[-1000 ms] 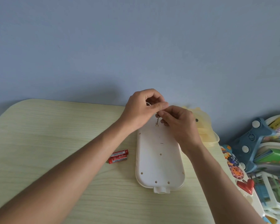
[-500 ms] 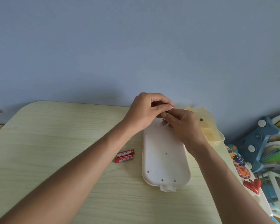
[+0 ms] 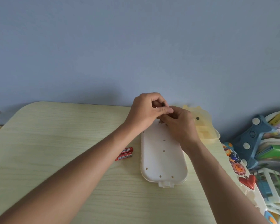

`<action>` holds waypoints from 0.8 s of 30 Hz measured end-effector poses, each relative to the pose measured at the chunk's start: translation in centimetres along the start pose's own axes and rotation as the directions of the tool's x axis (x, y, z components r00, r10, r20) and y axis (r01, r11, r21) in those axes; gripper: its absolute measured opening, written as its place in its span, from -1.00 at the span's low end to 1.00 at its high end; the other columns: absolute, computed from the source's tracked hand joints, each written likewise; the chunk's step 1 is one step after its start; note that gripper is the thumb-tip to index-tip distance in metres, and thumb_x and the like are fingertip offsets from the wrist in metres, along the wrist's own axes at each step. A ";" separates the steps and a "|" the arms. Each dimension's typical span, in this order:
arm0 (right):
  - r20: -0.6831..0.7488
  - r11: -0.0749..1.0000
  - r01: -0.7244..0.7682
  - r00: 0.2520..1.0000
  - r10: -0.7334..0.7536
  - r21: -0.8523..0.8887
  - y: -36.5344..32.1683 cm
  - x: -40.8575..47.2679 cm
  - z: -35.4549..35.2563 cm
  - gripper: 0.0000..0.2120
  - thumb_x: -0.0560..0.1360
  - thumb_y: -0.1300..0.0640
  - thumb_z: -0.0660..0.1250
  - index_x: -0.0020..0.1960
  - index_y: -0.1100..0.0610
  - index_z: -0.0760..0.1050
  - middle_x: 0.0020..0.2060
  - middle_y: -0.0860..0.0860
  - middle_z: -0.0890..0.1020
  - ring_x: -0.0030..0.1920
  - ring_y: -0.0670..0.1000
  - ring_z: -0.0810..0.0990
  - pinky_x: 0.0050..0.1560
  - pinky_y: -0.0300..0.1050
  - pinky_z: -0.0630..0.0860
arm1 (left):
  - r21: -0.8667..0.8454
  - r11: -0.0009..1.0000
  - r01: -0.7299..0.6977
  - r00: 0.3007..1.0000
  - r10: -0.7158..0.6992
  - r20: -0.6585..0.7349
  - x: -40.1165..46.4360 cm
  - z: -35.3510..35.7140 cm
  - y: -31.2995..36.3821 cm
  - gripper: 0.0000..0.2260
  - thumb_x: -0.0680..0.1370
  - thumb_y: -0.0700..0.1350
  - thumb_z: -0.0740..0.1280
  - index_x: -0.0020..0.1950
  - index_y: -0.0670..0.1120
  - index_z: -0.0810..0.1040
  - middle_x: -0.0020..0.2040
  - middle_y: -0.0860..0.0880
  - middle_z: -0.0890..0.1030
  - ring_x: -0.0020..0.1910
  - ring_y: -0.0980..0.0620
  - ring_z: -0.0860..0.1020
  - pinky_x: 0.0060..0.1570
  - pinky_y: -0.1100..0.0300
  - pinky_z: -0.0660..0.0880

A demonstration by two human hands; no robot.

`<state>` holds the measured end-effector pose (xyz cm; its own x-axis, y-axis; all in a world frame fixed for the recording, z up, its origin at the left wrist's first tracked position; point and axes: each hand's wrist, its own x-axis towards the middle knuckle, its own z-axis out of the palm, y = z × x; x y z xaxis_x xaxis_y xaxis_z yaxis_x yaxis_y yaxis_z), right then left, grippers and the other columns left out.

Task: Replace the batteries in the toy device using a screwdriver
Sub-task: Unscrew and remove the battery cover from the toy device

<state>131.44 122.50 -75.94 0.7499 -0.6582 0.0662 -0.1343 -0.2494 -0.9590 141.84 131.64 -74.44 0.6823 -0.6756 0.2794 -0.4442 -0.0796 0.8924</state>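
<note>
A white oblong toy device (image 3: pixel 163 162) lies back side up on the pale wooden table (image 3: pixel 55 143), with small screw holes in its panel. Both hands meet over its far end. My left hand (image 3: pixel 145 110) is curled shut around the top of a small screwdriver (image 3: pixel 160 122). Only the short metal tip shows, pointing down at the panel. My right hand (image 3: pixel 181 125) pinches the shaft from the right and hides that end of the device. Two red batteries (image 3: pixel 124 153) lie side by side on the table, left of the device.
A translucent yellow plastic box (image 3: pixel 204 125) stands behind my right hand at the table's far edge. Past the table's right edge is a heap of colourful toys (image 3: pixel 255 143), and a toy panel with a red heart (image 3: pixel 247 181).
Both hands have stayed joined over the far end of the device, closing more tightly so less of the screwdriver shaft shows. The view has shifted slightly to the left.
</note>
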 end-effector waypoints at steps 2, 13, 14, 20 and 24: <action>-0.007 1.000 -0.005 1.000 0.004 -0.018 0.0 0.0 0.0 -0.85 0.54 0.28 0.33 -0.13 0.26 0.67 -0.33 0.17 0.63 -0.30 -0.08 0.50 -0.24 -0.20 0.42 | 0.070 0.997 0.021 1.000 -0.022 0.013 -0.3 -0.1 0.1 -0.77 0.36 0.02 0.60 -0.07 -0.03 0.68 -0.20 0.00 0.67 -0.28 0.18 0.55 -0.26 0.40 0.45; -0.019 0.991 -0.126 0.992 0.125 -0.049 0.2 -1.3 -2.3 -0.86 0.54 0.17 0.41 -0.17 0.11 0.70 -0.38 0.02 0.70 -0.42 -0.07 0.49 -0.27 -0.19 0.47 | 0.515 0.852 0.098 0.969 -0.200 0.146 -4.9 -0.2 -0.4 -0.55 0.33 0.10 0.23 0.20 0.06 0.53 0.22 0.08 0.42 0.37 0.00 0.27 0.29 0.00 0.31; -0.007 0.990 -0.131 0.991 0.131 -0.058 0.2 -1.4 -2.4 -0.85 0.54 0.18 0.40 -0.17 0.12 0.70 -0.38 0.03 0.71 -0.41 -0.04 0.50 -0.25 -0.15 0.48 | 0.525 0.846 0.093 0.970 -0.195 0.143 -5.1 -0.1 -0.3 -0.55 0.33 0.10 0.22 0.20 0.05 0.53 0.21 0.08 0.42 0.36 -0.01 0.27 0.30 -0.02 0.34; 0.044 0.986 -0.127 0.990 0.132 -0.105 0.4 -1.5 -2.6 -0.85 0.54 0.17 0.39 -0.14 0.16 0.71 -0.35 0.05 0.73 -0.37 -0.03 0.51 -0.20 -0.08 0.49 | 0.598 0.800 0.051 0.961 -0.202 0.188 -4.7 0.3 0.1 -0.54 0.34 0.11 0.25 0.21 0.02 0.51 0.19 0.07 0.39 0.32 -0.02 0.25 0.22 -0.01 0.46; 0.052 0.982 -0.112 0.991 0.122 -0.155 0.8 -1.3 -2.4 -0.83 0.54 0.17 0.39 -0.18 0.16 0.71 -0.39 -0.02 0.70 -0.39 -0.08 0.51 -0.20 -0.07 0.48 | 0.657 0.753 0.019 0.966 -0.183 0.182 -4.0 1.2 0.6 -0.63 0.44 0.13 0.32 0.14 -0.06 0.52 0.15 0.01 0.43 0.29 -0.06 0.31 0.10 0.00 0.52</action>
<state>128.79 121.42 -76.15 0.7608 -0.6457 -0.0656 -0.3162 -0.2806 -0.9062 138.19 133.45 -75.47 0.6348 -0.7715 0.0424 -0.7035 -0.5544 0.4447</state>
